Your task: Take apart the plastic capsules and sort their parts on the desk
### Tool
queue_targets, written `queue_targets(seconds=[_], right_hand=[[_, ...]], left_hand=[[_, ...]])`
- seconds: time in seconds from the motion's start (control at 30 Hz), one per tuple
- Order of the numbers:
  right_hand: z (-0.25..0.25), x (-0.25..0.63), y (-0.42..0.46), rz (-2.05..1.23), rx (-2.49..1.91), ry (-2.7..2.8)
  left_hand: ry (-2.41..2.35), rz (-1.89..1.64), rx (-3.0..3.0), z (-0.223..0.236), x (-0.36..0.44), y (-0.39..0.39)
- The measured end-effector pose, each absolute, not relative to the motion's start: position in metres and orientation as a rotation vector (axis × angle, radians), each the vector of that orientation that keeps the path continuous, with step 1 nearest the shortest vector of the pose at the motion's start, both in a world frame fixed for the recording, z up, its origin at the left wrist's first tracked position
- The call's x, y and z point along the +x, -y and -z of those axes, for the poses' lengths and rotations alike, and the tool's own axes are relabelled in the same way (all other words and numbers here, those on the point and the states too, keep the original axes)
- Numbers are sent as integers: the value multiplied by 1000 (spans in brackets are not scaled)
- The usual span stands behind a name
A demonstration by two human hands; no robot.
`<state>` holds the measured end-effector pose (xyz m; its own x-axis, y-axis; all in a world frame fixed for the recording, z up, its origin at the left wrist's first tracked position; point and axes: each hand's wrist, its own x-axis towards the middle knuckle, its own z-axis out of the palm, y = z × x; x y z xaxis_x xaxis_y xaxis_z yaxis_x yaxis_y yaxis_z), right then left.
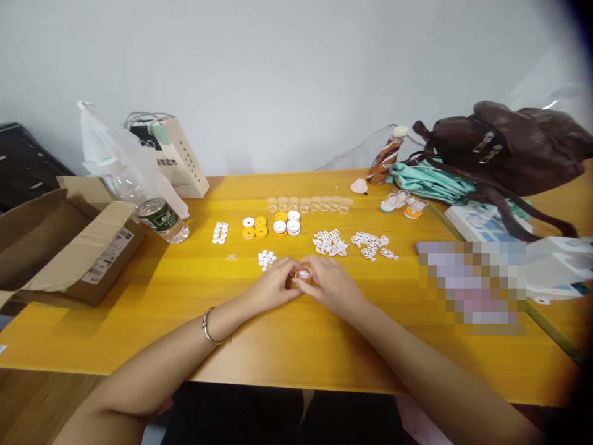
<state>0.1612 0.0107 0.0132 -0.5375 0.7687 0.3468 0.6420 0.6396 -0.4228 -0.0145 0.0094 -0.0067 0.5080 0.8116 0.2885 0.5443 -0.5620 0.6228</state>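
My left hand (277, 283) and my right hand (328, 283) meet near the middle of the table. Between their curled fingertips sits a small round clear cup (304, 273), with something white inside and an orange tint around it. Just beyond my left hand lies a cluster of small white round pieces (265, 259). White openwork plastic pieces (330, 243) are heaped past my right hand, with a second pile (369, 242) beside them. White and orange round caps (254, 227) stand in groups farther back. Behind them runs a row of clear cups (315, 204).
At left are an open cardboard box (113, 256), a water bottle (162, 216) and a paper bag (178, 161). A coffee bottle (385, 157), a brown leather bag (509, 148) and several small assembled pieces (414, 209) occupy the right. Small white discs (220, 233) lie at left.
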Motion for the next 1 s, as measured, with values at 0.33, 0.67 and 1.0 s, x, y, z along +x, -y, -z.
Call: queue_targets(seconds=[0.33,0.67,1.0], right_hand=[[-12,157,-9,-322,-1042,2415],[-14,162,-14,-223,-938,2546],[-9,156,-12,-167,-1156,2425]], left_hand=[[-1168,-761,2296,7,-14,-11],[-1105,-762,2296,6,-15,-11],[-1084,-758,2274,7,-14,-11]])
